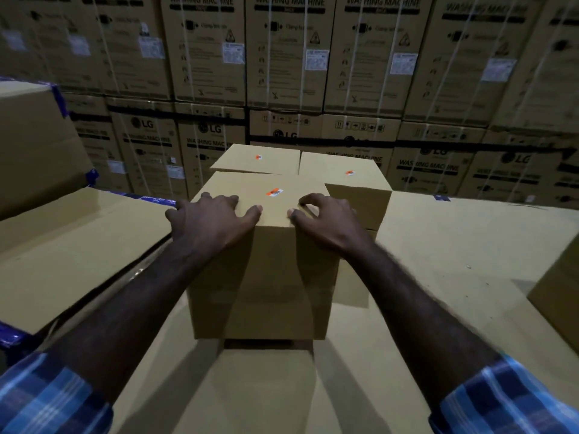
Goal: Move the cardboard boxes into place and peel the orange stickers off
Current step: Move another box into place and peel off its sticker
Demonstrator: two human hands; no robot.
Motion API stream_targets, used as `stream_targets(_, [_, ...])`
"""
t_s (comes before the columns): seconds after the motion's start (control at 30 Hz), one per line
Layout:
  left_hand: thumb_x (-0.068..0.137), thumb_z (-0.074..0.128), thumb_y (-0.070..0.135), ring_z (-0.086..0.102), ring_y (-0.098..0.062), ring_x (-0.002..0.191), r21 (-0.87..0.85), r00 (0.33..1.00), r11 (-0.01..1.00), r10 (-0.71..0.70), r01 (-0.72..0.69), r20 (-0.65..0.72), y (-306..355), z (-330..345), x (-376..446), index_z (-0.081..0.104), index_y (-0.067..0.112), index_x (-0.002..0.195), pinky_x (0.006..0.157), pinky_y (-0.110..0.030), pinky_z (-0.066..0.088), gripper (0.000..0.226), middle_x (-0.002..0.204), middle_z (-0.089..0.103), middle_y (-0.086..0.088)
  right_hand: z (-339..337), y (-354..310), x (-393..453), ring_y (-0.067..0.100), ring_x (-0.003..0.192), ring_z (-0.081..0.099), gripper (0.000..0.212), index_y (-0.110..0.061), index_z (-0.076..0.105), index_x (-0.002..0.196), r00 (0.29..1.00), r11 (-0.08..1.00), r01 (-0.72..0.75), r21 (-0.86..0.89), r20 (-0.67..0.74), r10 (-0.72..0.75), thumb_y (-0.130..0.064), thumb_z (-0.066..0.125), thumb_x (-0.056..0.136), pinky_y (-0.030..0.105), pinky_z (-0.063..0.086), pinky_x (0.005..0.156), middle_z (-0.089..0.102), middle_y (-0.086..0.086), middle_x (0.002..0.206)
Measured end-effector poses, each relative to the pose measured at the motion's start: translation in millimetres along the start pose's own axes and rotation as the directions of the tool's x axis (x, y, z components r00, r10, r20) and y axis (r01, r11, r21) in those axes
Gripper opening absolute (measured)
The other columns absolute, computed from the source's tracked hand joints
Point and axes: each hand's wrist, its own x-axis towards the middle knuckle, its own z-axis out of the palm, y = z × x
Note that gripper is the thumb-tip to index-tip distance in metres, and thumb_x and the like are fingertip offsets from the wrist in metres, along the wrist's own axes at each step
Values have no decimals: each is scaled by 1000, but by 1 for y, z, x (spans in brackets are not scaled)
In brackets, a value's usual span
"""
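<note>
Wall of stacked cartons (206,51) behind near box, printed "LG" and "WASHING MACHINE"; smaller print and white labels unreadable. Big flat cardboard surface (454,245) under near box, more large cartons left of it with blue tape. Near box (260,277) centre, two more boxes touching behind it: rear-left box (250,164), rear-right box (351,183). Left hand (210,220) and right hand (326,220) on near box's top front edge, fingers curled narrow, gripping the edge. Step in hand, likely: shoving near box against the rear pair. Next: free one hand, pick at sticker corner. Orange sticker (274,192) on near box top, just beyond the fingers; print too small. One orange sticker on each rear box too.
</note>
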Motion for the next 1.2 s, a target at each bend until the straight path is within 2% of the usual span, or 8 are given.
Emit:
stream_targets(0.13, [81, 22, 81, 35, -45, 130, -13, 999, 999, 43, -43, 1, 47, -2, -27, 36, 36, 144, 98, -54, 34, 79, 147, 40, -13, -40, 33, -28, 26, 116, 54, 55, -23, 57, 131, 999, 1000, -23, -19, -30, 22, -58, 55, 89, 49, 47, 97, 58, 7, 134])
stream_targets(0.27, [82, 22, 80, 32, -47, 131, -31, 996, 996, 84, -84, -22, 108, -7, -63, 36, 37, 144, 101, -55, 32, 76, 148, 37, -13, -87, 74, -64, 25, 117, 55, 54, -25, 58, 132, 996, 997, -55, -61, -76, 50, -58, 56, 89, 42, 49, 94, 57, 5, 136])
stream_targets(0.47, [81, 20, 82, 29, -50, 132, -48, 984, 983, 175, -176, -14, 208, -3, -117, 35, 39, 144, 103, -57, 30, 77, 149, 36, -13, -156, 150, -128, 25, 123, 52, 54, -23, 57, 133, 987, 993, -107, -57, -125, 99, -55, 57, 89, 45, 48, 97, 55, 4, 140])
stream_targets(0.7, [82, 18, 80, 32, -50, 131, -76, 960, 958, 278, -276, 26, 303, 18, -187, 33, 38, 144, 102, -58, 32, 76, 150, 34, -14, -211, 229, -208, 22, 120, 54, 54, -22, 58, 132, 977, 980, -183, -71, -127, 173, -54, 58, 89, 44, 49, 96, 57, 1, 138])
stream_targets(0.9, [83, 17, 79, 28, -49, 133, -80, 946, 949, 312, -305, 92, 339, 31, -231, 28, 37, 146, 103, -57, 31, 76, 153, 28, -13, -227, 266, -255, 21, 122, 54, 54, -22, 57, 132, 973, 975, -216, -40, -92, 212, -54, 59, 88, 35, 48, 91, 56, -1, 139])
stream_targets(1.03, [83, 17, 79, 29, -49, 132, -48, 940, 944, 328, -325, 95, 345, 31, -248, 27, 37, 146, 102, -56, 31, 77, 152, 28, -13, -226, 277, -275, 19, 122, 53, 51, -22, 57, 132, 971, 976, -215, -14, -106, 213, -50, 61, 89, 26, 40, 81, 54, -3, 140])
stream_targets(1.2, [81, 15, 80, 34, -47, 130, -15, 923, 928, 372, -372, 96, 342, 30, -261, 26, 38, 145, 100, -53, 36, 78, 150, 32, -12, -225, 279, -289, 21, 126, 49, 47, -25, 59, 130, 965, 973, -230, -11, -132, 226, -49, 61, 89, 28, 35, 87, 50, -3, 144])
